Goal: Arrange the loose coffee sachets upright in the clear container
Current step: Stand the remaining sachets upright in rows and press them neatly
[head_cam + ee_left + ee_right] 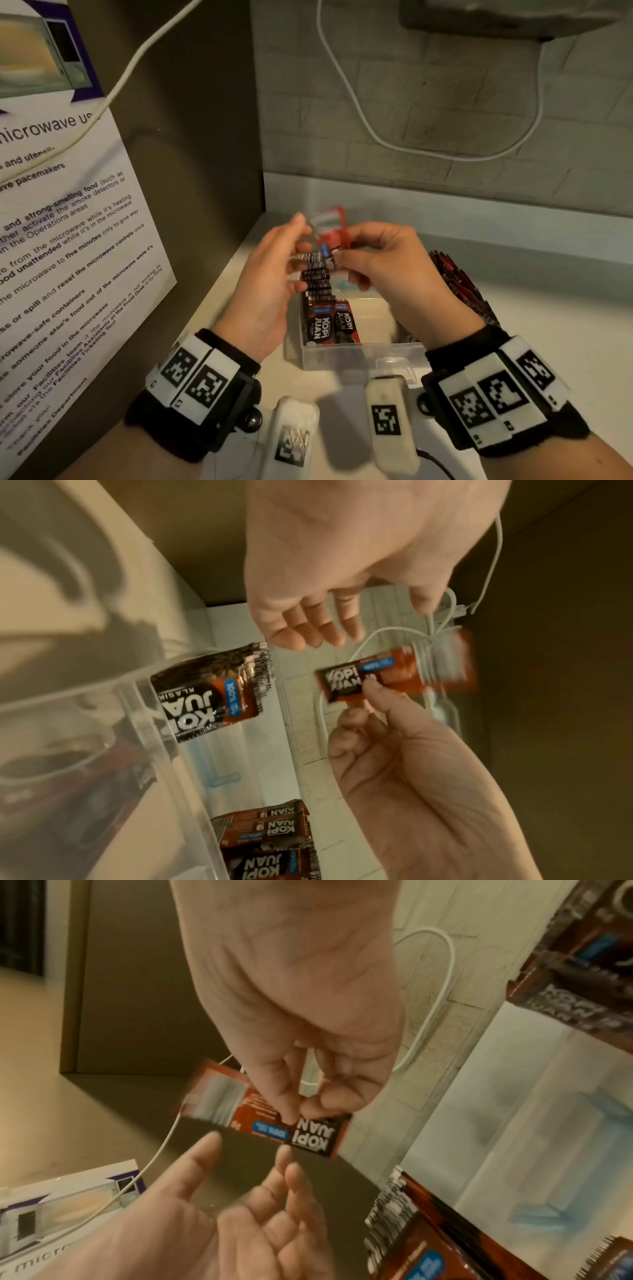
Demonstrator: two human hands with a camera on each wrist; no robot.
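Observation:
My right hand (337, 255) pinches one red-and-black coffee sachet (329, 228) between thumb and fingers, held in the air above the far left end of the clear container (359, 356). The right wrist view shows the same pinch on the sachet (240, 1104). Just left of it, my left hand (298, 253) is relaxed with spread fingers (315, 634) and holds nothing. A row of sachets (320, 301) stands upright along the container's left side. More sachets (459, 284) are bunched at its right side; whether they are inside or beside it is unclear.
The container sits on a white counter (548, 342) in a corner. A brown side panel with a microwave poster (68, 205) stands on the left, a tiled wall (445, 102) behind. A white cable (376, 137) hangs in a loop on that wall.

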